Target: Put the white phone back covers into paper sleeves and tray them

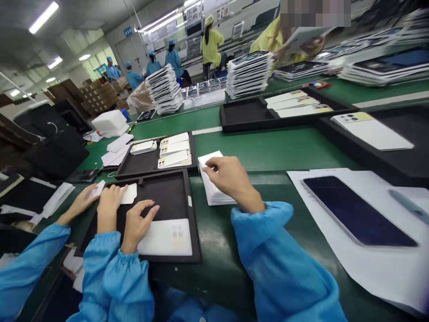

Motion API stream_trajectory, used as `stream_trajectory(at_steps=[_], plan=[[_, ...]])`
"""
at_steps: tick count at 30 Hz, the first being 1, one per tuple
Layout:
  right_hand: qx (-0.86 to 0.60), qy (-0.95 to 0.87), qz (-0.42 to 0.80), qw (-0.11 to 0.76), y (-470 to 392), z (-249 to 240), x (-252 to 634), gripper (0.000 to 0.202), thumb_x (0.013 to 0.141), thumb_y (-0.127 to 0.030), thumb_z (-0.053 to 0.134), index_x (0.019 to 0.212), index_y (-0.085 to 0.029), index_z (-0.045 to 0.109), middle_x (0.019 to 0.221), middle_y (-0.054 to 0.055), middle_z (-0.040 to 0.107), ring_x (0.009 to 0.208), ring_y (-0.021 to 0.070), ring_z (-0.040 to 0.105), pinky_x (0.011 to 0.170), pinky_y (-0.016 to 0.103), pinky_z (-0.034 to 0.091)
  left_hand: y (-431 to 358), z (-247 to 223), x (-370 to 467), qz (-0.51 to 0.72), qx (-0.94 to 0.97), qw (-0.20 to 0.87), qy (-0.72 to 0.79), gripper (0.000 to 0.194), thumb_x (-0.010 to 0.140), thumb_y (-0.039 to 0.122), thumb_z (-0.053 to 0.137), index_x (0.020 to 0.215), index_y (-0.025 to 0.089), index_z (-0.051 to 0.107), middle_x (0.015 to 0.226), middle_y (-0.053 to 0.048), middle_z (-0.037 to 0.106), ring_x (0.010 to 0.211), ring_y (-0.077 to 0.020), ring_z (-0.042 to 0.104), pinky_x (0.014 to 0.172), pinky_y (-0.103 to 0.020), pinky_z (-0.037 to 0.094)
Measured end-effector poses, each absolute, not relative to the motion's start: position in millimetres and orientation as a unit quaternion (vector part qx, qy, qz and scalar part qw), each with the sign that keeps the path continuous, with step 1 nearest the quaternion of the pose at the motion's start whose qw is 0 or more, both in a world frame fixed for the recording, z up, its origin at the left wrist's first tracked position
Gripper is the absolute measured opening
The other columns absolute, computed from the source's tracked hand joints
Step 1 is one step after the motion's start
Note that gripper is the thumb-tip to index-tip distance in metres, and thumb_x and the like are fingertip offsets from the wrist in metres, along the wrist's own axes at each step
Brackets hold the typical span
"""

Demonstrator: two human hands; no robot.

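A bare strip of green desk [275, 152] runs beyond the paper stack [221, 192] as far as the back tray [244, 114], whose raised wall bars the way. The right hand [231, 179] covers the stack's top. A narrow lane lies between stack and near tray [169, 192]. Inside that tray, right of the left hand [139, 226], room is open above the card [162, 237]; leftward, a co-worker's hands [110, 199] crowd it.
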State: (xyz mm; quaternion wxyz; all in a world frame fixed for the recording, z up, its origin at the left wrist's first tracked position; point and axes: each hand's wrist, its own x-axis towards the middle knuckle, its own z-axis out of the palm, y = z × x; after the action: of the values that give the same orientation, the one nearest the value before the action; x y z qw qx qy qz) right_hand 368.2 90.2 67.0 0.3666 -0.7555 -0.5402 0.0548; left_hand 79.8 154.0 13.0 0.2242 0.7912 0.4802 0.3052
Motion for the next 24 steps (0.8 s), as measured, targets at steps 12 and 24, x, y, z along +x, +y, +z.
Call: stream_trajectory(at_steps=[12,24], plan=[[-0.622,-0.376,-0.066,0.684,51.4,97.2,399.0,0.011,0.077,-0.03,0.065,0.071,-0.022,0.07,0.062,0.001,0.068,0.053,0.0151,0.059,0.053,0.027,0.046,329.0,46.0,193.3,0.157,0.835,0.231,0.474,0.044,0.049,0.033,0.088,0.086,0.015,0.074,0.108,-0.015,0.071,0.116,-0.0365,0.058,0.108,-0.046,0.038],[-0.614,-0.351,-0.077,0.703,48.9,107.0,409.6,0.013,0.078,-0.029,0.064,0.072,-0.02,0.071,0.065,0.001,0.069,0.054,0.0137,0.06,0.053,0.025,0.048,403.8,32.6,195.6,0.025,0.851,0.259,0.456,0.092,0.031,0.034,0.089,0.117,0.013,0.062,0.118,-0.013,0.066,0.119,-0.0329,0.056,0.106,-0.043,0.041]])
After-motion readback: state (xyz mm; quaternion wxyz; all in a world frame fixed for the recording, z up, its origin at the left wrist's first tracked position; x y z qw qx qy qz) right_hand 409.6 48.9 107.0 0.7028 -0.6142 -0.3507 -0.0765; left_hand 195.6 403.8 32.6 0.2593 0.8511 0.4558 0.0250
